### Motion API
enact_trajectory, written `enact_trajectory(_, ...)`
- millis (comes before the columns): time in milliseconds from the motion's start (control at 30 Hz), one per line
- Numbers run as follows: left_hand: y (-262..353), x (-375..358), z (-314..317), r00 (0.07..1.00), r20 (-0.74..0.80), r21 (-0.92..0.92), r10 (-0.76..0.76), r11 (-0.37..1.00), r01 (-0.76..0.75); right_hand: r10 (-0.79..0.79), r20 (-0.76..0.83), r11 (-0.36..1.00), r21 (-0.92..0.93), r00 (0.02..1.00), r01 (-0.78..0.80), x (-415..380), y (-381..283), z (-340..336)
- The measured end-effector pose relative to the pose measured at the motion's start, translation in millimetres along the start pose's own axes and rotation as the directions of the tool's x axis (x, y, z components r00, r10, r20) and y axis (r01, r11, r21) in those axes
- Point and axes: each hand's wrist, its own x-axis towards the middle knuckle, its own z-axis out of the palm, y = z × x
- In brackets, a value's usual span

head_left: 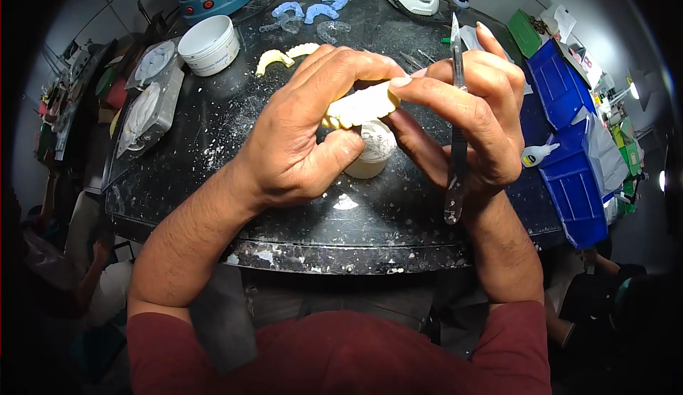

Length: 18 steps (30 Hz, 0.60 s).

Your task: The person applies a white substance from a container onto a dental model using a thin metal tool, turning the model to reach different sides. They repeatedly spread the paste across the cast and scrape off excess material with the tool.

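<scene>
My left hand (292, 124) grips a pale yellow dental cast (361, 106) between thumb and fingers, its row of teeth facing down towards me. In my right hand (477, 110) a scalpel (457, 124) stands nearly upright between the fingers, blade tip up. The right index fingertip touches the right end of the cast, and the right thumb is close below it. Under the cast, a small white cup (373, 154) with white residue inside stands on the table, partly hidden by my left thumb.
On the black table (299, 242), dusted with white powder, are more yellow casts (272, 60), blue dental moulds (320, 12), a white tub (208, 46) and a grey metal tray (149, 103). Blue bins (569, 153) and a small bottle (538, 154) are at right. Other people sit at both sides.
</scene>
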Motion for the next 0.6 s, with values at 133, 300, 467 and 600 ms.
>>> enact_trajectory(133, 4.2, 2.3, -1.8, 0.999, 0.032, 0.08, 0.037, 0.996, -0.039, -0.008, -0.001, 1.0, 0.008, 1.0, 0.008, -1.1, -1.3, 0.1)
enact_trajectory(300, 4.8, 4.6, -0.4, 0.998, -0.012, 0.077, 0.063, 0.995, -0.062, -0.026, 0.05, 1.0, 0.006, 0.998, 0.026, 0.2, -2.5, -3.7)
enact_trajectory(467, 6.5, 4.5, -3.9, 0.998, 0.047, 0.115, 0.04, 0.992, -0.045, -0.022, 0.055, 0.999, 0.045, 0.998, 0.02, 1.1, -1.4, -2.0)
enact_trajectory(600, 4.5, 3.7, -3.5, 0.997, 0.035, 0.094, 0.065, 0.993, -0.068, 0.026, 0.05, 0.99, 0.135, 0.998, -0.033, -0.1, -1.5, -2.2)
